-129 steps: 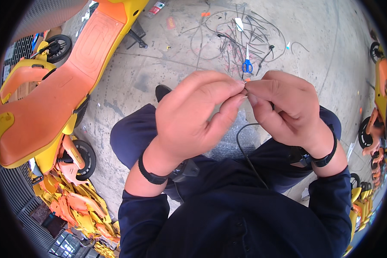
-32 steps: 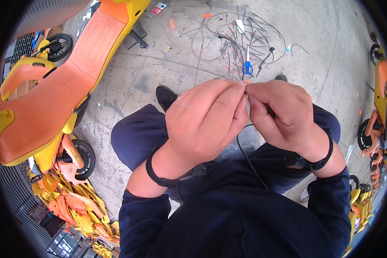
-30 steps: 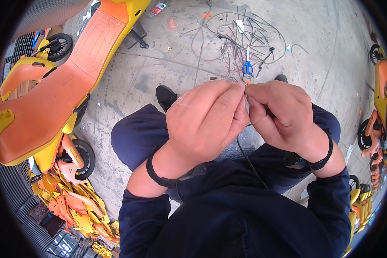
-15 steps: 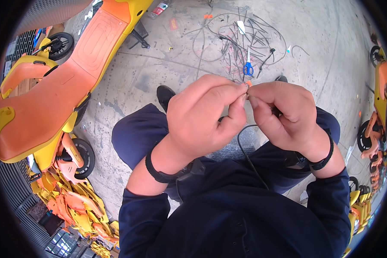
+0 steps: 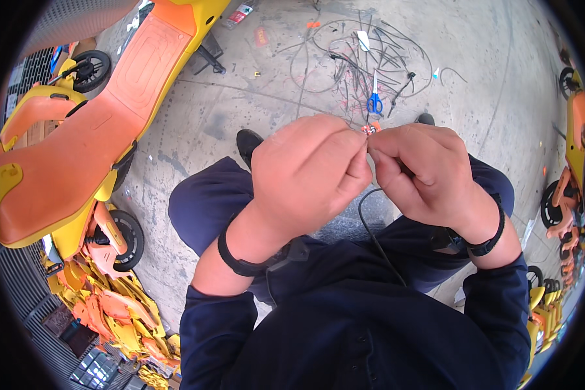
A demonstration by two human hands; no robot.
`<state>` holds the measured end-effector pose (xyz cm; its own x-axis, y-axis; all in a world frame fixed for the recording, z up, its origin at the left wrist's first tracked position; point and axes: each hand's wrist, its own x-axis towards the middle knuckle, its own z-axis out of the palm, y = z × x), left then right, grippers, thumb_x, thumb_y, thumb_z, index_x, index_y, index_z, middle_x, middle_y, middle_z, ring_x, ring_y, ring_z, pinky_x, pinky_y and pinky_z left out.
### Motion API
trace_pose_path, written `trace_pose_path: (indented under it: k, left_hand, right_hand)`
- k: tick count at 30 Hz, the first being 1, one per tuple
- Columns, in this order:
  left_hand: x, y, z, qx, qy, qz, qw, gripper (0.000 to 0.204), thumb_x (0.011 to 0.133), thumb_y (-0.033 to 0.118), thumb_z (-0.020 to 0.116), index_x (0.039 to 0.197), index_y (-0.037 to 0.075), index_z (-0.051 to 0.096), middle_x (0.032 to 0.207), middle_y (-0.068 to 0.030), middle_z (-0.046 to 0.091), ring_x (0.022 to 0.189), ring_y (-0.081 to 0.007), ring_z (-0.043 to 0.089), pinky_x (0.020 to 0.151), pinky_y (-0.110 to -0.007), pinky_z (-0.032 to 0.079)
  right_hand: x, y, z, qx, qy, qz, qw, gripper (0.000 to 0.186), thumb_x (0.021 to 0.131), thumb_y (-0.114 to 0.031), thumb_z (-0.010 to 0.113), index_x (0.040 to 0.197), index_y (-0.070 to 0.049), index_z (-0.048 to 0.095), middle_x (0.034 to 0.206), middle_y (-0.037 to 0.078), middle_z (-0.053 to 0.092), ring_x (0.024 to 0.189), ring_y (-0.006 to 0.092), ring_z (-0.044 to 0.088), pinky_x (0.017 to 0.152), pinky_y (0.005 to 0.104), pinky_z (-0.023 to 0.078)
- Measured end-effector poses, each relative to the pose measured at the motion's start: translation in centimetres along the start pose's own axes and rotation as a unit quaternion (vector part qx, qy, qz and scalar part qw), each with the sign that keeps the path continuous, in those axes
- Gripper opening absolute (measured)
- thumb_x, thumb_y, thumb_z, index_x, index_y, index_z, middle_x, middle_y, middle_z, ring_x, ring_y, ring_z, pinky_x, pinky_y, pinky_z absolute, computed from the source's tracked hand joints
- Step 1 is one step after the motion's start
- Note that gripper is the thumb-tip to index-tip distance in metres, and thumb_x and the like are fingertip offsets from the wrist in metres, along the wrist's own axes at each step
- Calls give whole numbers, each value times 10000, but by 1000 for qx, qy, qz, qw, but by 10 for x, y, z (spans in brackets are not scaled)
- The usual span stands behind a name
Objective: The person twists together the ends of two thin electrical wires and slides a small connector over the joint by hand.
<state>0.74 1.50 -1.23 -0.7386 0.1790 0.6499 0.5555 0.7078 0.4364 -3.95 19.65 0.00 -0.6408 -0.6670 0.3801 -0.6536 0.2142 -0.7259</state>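
My left hand (image 5: 309,174) and my right hand (image 5: 429,170) meet fingertip to fingertip above my lap, both pinched closed. Whatever lies between the fingers is mostly hidden. Just past the fingertips shows a small orange, red and white piece (image 5: 371,129), too small to name; whether either hand holds it I cannot tell. A black cable (image 5: 368,227) curves up from my lap and passes out of sight behind my right hand. Beyond the hands, blue-handled scissors (image 5: 374,101) lie on the floor with their blades pointing away from me.
Cut black cables (image 5: 383,58) lie in a tangle on the concrete floor (image 5: 240,104), with a white strip (image 5: 363,41) among them. At left stands a large orange and yellow vehicle body (image 5: 78,143). Below it lies a heap of orange and yellow panels (image 5: 117,305). More vehicles (image 5: 556,205) line the right.
My left hand's fingers have curled in and its thumb is now less visible. The orange, red and white piece shows more beyond the fingertips. Both hands stay together in nearly the same place.
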Motion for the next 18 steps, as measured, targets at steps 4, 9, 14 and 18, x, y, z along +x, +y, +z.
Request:
trace_pose_path:
  k: [4, 9, 14, 18]
  left_hand:
    - [4, -2, -3, -115, -10, -80, 990, 126, 742, -10, 682, 864, 12, 659, 776, -101, 640, 622, -188, 608, 542, -258, 475]
    - [5, -4, -4, -134, -20, -65, 989, 125, 760, -18, 672, 881, 12, 664, 796, -104, 643, 626, -195, 607, 553, -267, 478]
    - [5, 4, -3, -25, -39, -44, 998, 153, 710, -23, 684, 856, 19, 659, 778, -97, 626, 619, -234, 597, 543, -303, 480]
    - [2, -2, 1, -2, -17, -1, 1000, 149, 688, -23, 687, 824, 20, 645, 768, -95, 621, 606, -235, 592, 530, -304, 476]
  right_hand:
    - [4, -4, -4, 31, 12, 8, 999, 146, 741, 36, 625, 881, -3, 609, 675, 84, 590, 538, 254, 578, 485, 317, 467]
    - [6, 0, -5, 7, 18, -6, 1000, 152, 741, 34, 623, 887, -8, 610, 672, 88, 593, 542, 251, 583, 487, 318, 473]
    - [2, 3, 1, -13, 24, -6, 1000, 148, 736, 27, 631, 876, -16, 607, 612, 82, 546, 516, 255, 558, 462, 330, 449]
    - [1, 4, 3, -27, 13, -12, 999, 143, 731, 19, 639, 864, -20, 603, 582, 79, 511, 495, 259, 538, 448, 339, 431]
